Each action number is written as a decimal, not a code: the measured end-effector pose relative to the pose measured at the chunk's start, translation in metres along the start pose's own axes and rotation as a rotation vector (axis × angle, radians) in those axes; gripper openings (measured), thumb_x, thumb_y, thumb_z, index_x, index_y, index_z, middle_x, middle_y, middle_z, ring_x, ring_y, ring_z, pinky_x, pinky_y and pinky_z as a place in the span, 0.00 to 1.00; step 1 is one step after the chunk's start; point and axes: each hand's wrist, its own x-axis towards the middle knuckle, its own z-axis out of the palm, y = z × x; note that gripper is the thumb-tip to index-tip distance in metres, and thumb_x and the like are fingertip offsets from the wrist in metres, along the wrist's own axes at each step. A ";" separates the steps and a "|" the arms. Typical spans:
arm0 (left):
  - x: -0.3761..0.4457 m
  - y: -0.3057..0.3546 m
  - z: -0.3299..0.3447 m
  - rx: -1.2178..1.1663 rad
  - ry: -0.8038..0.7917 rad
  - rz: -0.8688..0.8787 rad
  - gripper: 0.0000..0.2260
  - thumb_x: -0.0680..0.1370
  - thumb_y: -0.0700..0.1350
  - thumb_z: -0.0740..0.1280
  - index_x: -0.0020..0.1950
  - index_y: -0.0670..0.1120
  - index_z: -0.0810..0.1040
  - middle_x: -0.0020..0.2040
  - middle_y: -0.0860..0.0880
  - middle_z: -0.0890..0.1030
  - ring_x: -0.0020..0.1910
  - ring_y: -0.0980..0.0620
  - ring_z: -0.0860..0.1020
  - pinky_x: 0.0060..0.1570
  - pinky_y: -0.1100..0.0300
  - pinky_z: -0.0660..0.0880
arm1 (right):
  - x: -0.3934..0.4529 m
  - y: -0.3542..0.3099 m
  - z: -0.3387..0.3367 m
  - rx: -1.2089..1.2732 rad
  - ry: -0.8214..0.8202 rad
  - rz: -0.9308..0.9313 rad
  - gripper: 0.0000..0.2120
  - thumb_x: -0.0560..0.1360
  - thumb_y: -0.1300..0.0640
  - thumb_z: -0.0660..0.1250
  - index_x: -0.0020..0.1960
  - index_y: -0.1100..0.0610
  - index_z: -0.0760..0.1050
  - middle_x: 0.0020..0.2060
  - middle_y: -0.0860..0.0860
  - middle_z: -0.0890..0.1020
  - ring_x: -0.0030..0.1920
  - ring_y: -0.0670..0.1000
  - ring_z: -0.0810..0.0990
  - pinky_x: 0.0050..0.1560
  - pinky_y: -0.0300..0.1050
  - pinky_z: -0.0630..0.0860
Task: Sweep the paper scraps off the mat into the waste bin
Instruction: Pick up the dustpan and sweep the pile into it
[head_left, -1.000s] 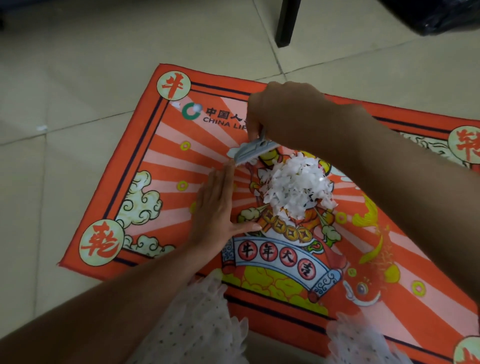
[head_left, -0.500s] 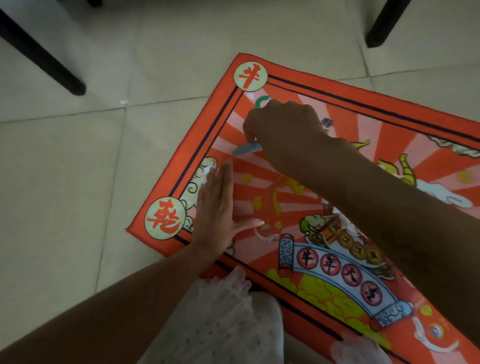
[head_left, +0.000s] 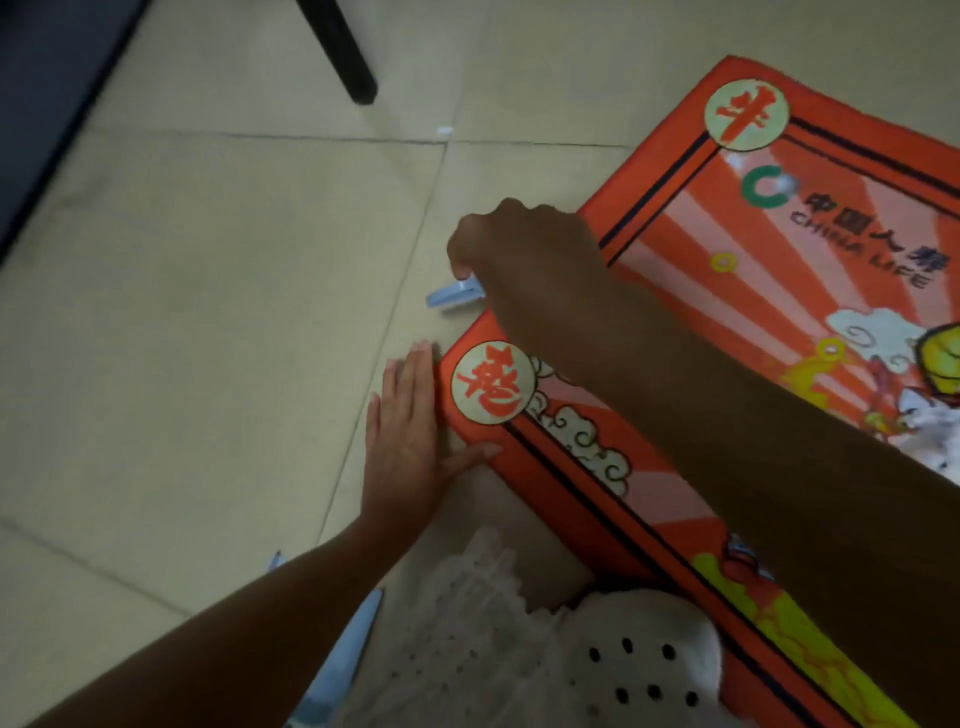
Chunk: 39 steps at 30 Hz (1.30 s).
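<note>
Right hand (head_left: 524, 260) curled round small pale-blue tool (head_left: 454, 297), grip closed on it, held over tiled floor (head_left: 208, 312) just beyond mat (head_left: 649, 493) edge. Left hand (head_left: 408, 436) flat on floor, fingers straight, thumb touching mat corner. Paper scraps (head_left: 935, 436) heaped on mat at right frame edge.

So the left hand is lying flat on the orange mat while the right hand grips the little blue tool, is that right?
Not quite. In the head view the left hand lies flat on the floor tiles beside the orange mat's corner. The right hand does grip the blue tool.
</note>
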 end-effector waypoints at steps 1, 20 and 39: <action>-0.006 -0.005 -0.003 0.001 0.014 -0.027 0.53 0.66 0.77 0.59 0.80 0.50 0.43 0.81 0.51 0.47 0.76 0.56 0.39 0.76 0.47 0.45 | 0.003 -0.009 0.002 0.008 0.009 -0.022 0.14 0.77 0.62 0.62 0.63 0.57 0.71 0.56 0.56 0.74 0.51 0.57 0.75 0.44 0.45 0.63; -0.143 -0.065 -0.024 0.056 -0.121 -0.505 0.57 0.60 0.79 0.59 0.79 0.56 0.36 0.79 0.54 0.35 0.77 0.49 0.34 0.75 0.42 0.37 | -0.012 -0.111 0.034 -0.001 -0.099 -0.239 0.18 0.76 0.62 0.63 0.64 0.53 0.68 0.59 0.53 0.73 0.58 0.55 0.75 0.48 0.44 0.64; -0.114 -0.082 -0.019 0.166 -0.062 -0.455 0.55 0.63 0.77 0.63 0.78 0.61 0.35 0.80 0.53 0.40 0.79 0.43 0.45 0.75 0.37 0.44 | -0.020 -0.118 0.039 0.006 -0.124 -0.291 0.15 0.77 0.57 0.64 0.64 0.55 0.69 0.56 0.54 0.74 0.46 0.52 0.69 0.47 0.43 0.66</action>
